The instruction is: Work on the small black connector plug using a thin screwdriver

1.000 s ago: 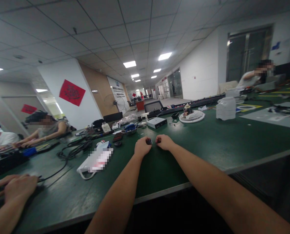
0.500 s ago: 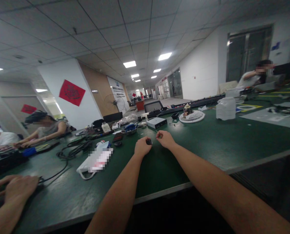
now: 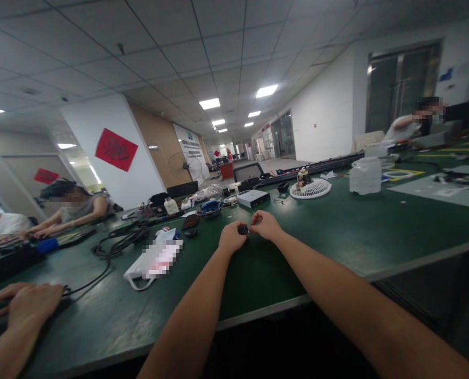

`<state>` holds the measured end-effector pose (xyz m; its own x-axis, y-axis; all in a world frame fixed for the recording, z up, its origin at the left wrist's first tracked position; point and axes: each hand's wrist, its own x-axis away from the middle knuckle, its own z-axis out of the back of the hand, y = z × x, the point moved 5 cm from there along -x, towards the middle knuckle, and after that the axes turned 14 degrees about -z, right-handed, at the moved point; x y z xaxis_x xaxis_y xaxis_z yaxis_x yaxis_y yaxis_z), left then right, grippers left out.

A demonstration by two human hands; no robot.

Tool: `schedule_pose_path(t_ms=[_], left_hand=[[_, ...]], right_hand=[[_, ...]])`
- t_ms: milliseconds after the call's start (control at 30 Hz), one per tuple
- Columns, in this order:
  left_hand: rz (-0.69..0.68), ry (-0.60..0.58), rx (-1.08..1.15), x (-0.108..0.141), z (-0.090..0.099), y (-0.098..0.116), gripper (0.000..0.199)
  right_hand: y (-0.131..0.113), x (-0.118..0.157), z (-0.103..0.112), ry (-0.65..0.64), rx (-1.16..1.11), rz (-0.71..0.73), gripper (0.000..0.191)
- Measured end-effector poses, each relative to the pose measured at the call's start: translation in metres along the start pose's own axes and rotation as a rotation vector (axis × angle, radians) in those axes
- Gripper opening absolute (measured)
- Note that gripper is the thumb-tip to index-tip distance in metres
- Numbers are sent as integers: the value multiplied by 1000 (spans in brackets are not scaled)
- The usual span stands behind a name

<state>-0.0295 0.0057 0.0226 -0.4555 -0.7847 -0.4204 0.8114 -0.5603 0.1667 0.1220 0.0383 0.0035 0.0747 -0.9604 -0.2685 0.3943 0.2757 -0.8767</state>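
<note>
My left hand (image 3: pixel 233 237) is closed around a small black round part (image 3: pixel 242 230), whose end shows beside the thumb. Close to its right side, my right hand (image 3: pixel 266 226) has its fingers pinched together; a thin, light sliver sticks up from them, too small to name. The fingertips of the right hand come right up to the black part, and I cannot tell whether they touch it. Both hands are just above the green table (image 3: pixel 337 237). Beyond them lies a grey-white flat box (image 3: pixel 253 199).
A white fan grille (image 3: pixel 310 189) with a motor lies behind, right of the box. Farther right stands a translucent jug (image 3: pixel 365 176). On the left are a white bag (image 3: pixel 155 260), black cables (image 3: pixel 119 241) and a co-worker's hands (image 3: pixel 32 305). A blue bowl-like object (image 3: pixel 209 208) sits at the back.
The right hand's fingers have moved slightly left and down, closing the gap to the black part. My left hand has shifted a little to the right.
</note>
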Motion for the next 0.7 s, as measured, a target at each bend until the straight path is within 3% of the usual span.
schedule_pose_path(t_ms=[700], left_hand=[[-191,72,67,-3,0,9,29]], right_hand=[[7,-10,0,37,-110,8,23]])
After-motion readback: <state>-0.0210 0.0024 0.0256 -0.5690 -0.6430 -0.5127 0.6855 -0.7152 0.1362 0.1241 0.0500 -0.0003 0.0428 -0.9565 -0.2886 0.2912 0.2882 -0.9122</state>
